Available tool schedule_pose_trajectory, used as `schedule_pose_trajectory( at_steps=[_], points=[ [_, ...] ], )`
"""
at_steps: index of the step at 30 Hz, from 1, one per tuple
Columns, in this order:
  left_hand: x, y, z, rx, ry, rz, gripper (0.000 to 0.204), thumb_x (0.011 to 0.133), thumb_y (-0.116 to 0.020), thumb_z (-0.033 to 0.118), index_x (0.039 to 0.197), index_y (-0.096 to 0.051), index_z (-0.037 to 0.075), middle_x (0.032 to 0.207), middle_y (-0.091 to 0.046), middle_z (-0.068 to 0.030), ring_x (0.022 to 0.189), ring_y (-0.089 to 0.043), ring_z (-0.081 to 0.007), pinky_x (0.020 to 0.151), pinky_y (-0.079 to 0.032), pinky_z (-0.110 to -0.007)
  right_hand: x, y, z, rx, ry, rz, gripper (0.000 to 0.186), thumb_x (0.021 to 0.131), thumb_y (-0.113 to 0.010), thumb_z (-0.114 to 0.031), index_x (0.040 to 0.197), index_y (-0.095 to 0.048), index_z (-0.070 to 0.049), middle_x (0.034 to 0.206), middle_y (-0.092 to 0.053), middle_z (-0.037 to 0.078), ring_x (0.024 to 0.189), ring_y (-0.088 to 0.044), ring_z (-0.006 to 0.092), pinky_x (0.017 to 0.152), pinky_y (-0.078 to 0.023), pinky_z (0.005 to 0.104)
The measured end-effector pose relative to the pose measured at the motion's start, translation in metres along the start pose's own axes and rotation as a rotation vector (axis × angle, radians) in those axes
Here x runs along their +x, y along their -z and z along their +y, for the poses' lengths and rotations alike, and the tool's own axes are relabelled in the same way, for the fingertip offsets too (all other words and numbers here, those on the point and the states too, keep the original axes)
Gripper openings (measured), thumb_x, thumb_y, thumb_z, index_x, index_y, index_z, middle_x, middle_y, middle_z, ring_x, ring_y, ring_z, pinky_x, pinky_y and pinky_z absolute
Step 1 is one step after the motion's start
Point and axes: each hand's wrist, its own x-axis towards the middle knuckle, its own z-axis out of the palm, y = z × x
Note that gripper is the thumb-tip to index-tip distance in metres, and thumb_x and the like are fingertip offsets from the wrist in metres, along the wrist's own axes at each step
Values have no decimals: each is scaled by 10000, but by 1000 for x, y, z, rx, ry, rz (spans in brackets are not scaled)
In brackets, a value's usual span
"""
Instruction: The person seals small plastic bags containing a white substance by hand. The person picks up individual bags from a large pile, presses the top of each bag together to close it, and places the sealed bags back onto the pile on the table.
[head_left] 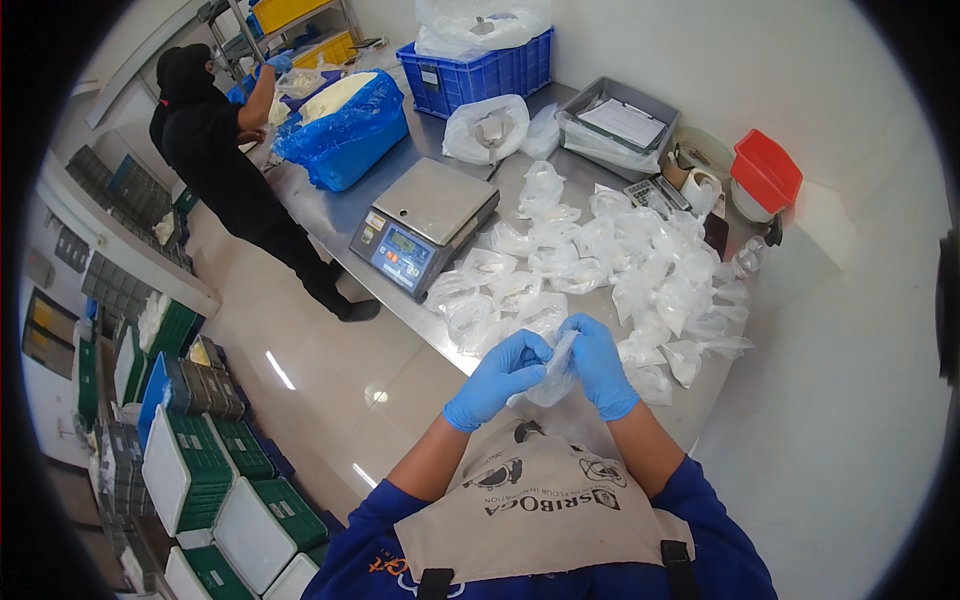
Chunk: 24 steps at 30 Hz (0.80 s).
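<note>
My left hand and my right hand, both in blue gloves, are closed on a small clear plastic bag at the table's near edge. The fingers pinch its upper part from either side, and its lower part hangs between the hands. How much is inside the bag I cannot tell. Just beyond my hands spreads a heap of small clear bags with white contents. Left of the heap stands a digital scale with a bare metal plate.
On the steel table stand a blue bin lined with plastic, a blue crate, a grey tray with a clipboard, a calculator and a red container. A co-worker stands left. Green crates are stacked lower left.
</note>
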Motion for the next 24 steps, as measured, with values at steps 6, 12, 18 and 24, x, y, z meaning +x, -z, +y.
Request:
schedule_pose_trajectory(
  at_steps=[6,12,18,24],
  points=[
    [-5,-22,19,270,44,115,355,826,-737,83,1127,-549,65,1008,-584,-5,887,-546,-72,751,-452,-222,-8,-7,-1,15,-37,-104,168,876,-551,-46,1002,-652,0,867,-646,54,730,-608,119,665,-518,272],
    [-6,3,-4,468,-100,498,227,792,-709,25,973,-576,54,793,-511,39,684,-417,-32,597,-360,-205,-39,-14,-45,189,-10,-417,328,862,-600,-56,1184,-621,4,940,-659,59,844,-617,105,776,-513,255],
    [-4,11,-9,610,-171,752,145,805,-661,-18,892,-574,58,685,-373,84,617,-333,-24,534,-303,-216,-28,15,-18,203,121,-630,310,814,-693,-72,1116,-643,-32,966,-646,44,853,-616,137,806,-501,273],
    [-4,-20,-10,599,-71,541,176,794,-729,68,948,-642,67,688,-489,32,634,-444,-50,570,-374,-233,-46,-13,-25,-785,580,-200,120,848,-705,-131,942,-659,-72,846,-609,67,773,-611,193,715,-493,307]
  ],
)
